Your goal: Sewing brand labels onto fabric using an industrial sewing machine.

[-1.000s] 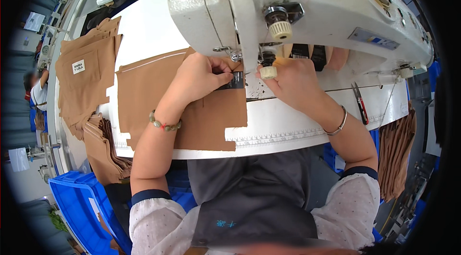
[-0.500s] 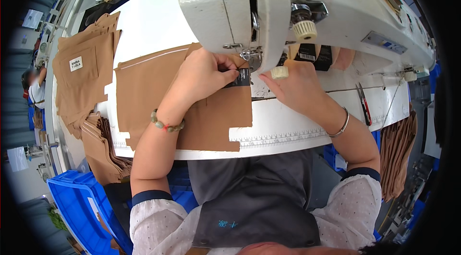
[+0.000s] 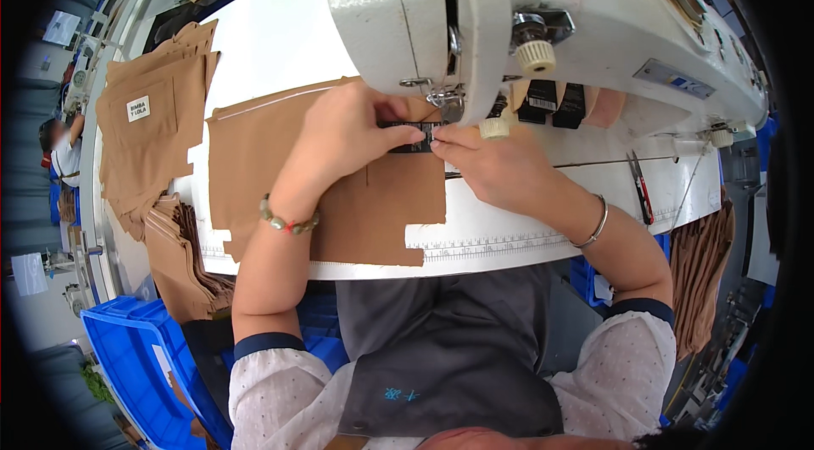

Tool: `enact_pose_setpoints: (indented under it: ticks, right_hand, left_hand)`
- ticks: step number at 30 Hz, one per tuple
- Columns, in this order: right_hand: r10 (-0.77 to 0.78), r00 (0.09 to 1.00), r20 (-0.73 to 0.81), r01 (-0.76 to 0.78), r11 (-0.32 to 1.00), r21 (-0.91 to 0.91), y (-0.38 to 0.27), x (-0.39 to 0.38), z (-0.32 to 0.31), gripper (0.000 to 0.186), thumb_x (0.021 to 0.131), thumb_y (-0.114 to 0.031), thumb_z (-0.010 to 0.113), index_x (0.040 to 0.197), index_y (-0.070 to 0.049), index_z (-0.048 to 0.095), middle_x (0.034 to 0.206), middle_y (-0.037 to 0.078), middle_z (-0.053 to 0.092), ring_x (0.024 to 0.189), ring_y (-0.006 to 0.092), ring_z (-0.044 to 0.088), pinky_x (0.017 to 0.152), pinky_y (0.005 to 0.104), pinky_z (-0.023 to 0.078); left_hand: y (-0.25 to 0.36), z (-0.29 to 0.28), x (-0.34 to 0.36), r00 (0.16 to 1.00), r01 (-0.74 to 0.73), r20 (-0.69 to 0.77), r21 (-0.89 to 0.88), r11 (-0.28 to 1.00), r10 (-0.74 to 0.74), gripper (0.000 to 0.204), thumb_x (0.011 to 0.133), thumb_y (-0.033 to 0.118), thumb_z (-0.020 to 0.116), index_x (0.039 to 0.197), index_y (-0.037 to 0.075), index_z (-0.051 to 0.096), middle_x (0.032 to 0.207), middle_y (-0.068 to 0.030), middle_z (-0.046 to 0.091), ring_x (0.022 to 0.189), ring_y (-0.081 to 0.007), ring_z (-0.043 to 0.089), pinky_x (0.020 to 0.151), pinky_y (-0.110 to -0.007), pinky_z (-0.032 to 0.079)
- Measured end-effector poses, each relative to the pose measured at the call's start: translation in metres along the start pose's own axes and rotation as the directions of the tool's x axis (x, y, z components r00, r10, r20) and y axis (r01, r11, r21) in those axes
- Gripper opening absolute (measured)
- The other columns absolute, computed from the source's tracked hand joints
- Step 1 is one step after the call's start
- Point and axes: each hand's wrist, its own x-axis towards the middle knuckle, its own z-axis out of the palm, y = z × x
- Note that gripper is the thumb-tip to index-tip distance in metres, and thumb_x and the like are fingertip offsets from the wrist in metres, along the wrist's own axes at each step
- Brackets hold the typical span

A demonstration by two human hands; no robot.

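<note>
Pinching a narrow black woven label [image 3: 413, 135] between both hands' fingers [image 3: 405, 138], flat on matte brown fabric [image 3: 254, 153].

A single view, from a camera worn on the person's head, looks steeply down and slightly forward over the white surface [image 3: 254, 35]. It sits close: the sewing machine [image 3: 543, 18] fills the top, the person's lap and sleeves the bottom. The surface's near edge runs across the middle. The fisheye bends straight edges, and the picture's corners are black.
</note>
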Motion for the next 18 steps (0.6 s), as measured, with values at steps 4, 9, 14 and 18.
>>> enact_pose_setpoints:
  ticks: [4,9,14,18]
  right_hand:
    - [0.039,0.994,0.101,-0.031,0.996,-0.078,0.001,-0.001,-0.001,0.027,0.082,-0.007,0.066,0.107,-0.009,0.075,0.116,0.000,0.072,0.092,0.0179,0.070,0.069,0.0313,0.054]
    - [-0.007,1.000,0.024,0.007,1.000,0.003,0.002,0.001,0.001,0.019,0.081,-0.006,0.064,0.099,-0.006,0.068,0.107,0.002,0.070,0.087,0.0226,0.068,0.069,0.0374,0.056]
    - [0.002,0.999,0.042,-0.003,1.000,0.012,0.001,0.000,0.000,0.016,0.079,-0.005,0.064,0.095,-0.006,0.068,0.099,0.003,0.067,0.086,0.0231,0.067,0.069,0.0379,0.056]
    - [0.005,0.999,0.035,-0.005,1.000,0.014,0.000,0.002,0.000,0.011,0.079,-0.005,0.065,0.090,-0.005,0.069,0.093,0.005,0.064,0.085,0.0234,0.067,0.069,0.0389,0.055]
  left_hand:
    - [-0.009,-0.037,-0.008,0.998,0.058,-0.022,0.275,0.960,-0.054,0.054,0.060,0.031,0.092,0.101,0.002,0.070,0.092,-0.0129,0.072,0.088,-0.0322,0.068,0.078,-0.039,0.053]
    - [0.002,-0.051,-0.012,0.977,0.210,-0.094,0.286,0.935,-0.191,0.023,0.075,0.017,0.081,0.091,0.007,0.069,0.092,-0.0102,0.068,0.091,-0.0322,0.064,0.085,-0.042,0.051]
    - [0.043,-0.034,-0.042,0.865,-0.064,-0.316,0.701,0.710,0.390,0.018,0.077,0.004,0.070,0.094,0.009,0.066,0.091,-0.0074,0.061,0.093,-0.0288,0.061,0.095,-0.047,0.045]
    - [0.054,-0.019,-0.061,0.932,-0.150,-0.186,0.585,0.797,0.312,0.041,0.070,-0.003,0.070,0.109,0.007,0.062,0.095,-0.0088,0.059,0.095,-0.0306,0.060,0.096,-0.047,0.045]
